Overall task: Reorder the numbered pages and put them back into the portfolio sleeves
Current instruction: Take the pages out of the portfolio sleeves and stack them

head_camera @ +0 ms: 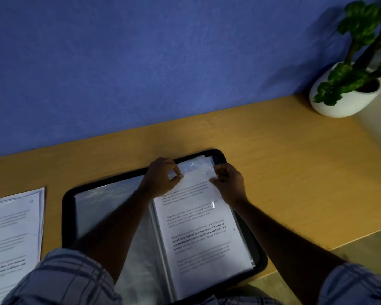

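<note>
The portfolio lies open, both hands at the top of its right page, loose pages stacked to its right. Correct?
No: the head view shows the loose pages stacked to the left of the portfolio, not its right. The rest holds: it lies open, with the left hand and right hand at the top of its right page.

Blue wall [141,62], wooden desk [295,164], far right corner — leafy plant [344,78], white pot [341,107]

The page [198,227] by the right hand [230,183] bears an illegible number; the stack [11,234] left of the left hand [163,175] is cut off.
</note>
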A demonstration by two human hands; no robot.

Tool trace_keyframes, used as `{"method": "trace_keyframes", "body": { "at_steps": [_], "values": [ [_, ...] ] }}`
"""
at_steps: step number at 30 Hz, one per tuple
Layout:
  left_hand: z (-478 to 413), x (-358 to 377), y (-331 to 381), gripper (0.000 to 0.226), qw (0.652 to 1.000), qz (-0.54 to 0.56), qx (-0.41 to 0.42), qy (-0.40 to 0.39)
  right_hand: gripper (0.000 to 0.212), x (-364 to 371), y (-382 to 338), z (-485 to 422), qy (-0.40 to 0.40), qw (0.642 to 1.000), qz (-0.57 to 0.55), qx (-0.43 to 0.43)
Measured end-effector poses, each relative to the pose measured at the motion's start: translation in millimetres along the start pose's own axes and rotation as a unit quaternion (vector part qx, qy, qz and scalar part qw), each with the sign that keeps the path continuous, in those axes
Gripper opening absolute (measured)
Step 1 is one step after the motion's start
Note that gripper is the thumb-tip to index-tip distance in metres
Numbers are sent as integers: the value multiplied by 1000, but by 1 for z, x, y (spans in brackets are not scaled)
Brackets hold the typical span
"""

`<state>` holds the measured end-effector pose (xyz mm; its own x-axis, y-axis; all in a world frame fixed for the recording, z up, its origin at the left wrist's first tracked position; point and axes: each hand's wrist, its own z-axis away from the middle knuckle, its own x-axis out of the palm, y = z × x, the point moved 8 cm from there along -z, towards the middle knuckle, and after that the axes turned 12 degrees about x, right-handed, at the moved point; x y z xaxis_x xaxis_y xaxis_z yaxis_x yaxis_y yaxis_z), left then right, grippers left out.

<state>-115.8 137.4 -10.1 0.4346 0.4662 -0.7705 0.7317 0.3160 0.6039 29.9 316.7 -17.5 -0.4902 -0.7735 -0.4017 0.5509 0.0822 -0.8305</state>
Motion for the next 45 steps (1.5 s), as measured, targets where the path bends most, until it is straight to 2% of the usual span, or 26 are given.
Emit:
{"method": "trace_keyframes", "body": {
  "at_steps": [4, 8, 12, 14, 18, 21, 26, 32, 39, 42, 45],
  "values": [
    [2, 8, -12, 14, 988, 116, -93, -50, 33, 3, 1, -2, -11, 1000, 3, 0],
    [-2, 16, -30, 30, 963, 157, -189, -114, 35, 5, 1, -3, -26, 1000, -7, 3],
    [-14, 22, -40, 23, 931, 240, -242, -134, 36, 5, 0, -4, -22, 1000, -15, -1],
    [-21, 25, -40, 14, 934, 208, -233, -176, 37, 5, 0, -5, -26, 1000, -14, -4],
    [-30, 33, -29, 13, 932, 146, -181, -276, 37, 2, 0, -7, -28, 999, -32, -3],
    [-33, 37, -18, 13, 933, 126, -143, -306, 38, 1, 2, -9, -27, 999, -39, 3],
    [-41, 26, -17, 14, 952, 108, -118, -262, 53, 12, 18, -10, -109, 992, -2, 63],
    [-53, -4, -26, 15, 981, 80, -116, -135, 31, 16, 28, -5, -139, 981, 114, 73],
    [-60, -65, -49, 11, 991, 36, -128, 5, 26, 21, 23, -8, -147, 968, 180, 91],
    [-61, -85, -50, 13, 991, 24, -131, 27, 45, 27, 7, -9, -162, 971, 154, 86],
    [-66, -94, -45, 14, 994, 12, -103, 25, 64, 30, -33, -18, -133, 989, 55, 32]
  ]
}}
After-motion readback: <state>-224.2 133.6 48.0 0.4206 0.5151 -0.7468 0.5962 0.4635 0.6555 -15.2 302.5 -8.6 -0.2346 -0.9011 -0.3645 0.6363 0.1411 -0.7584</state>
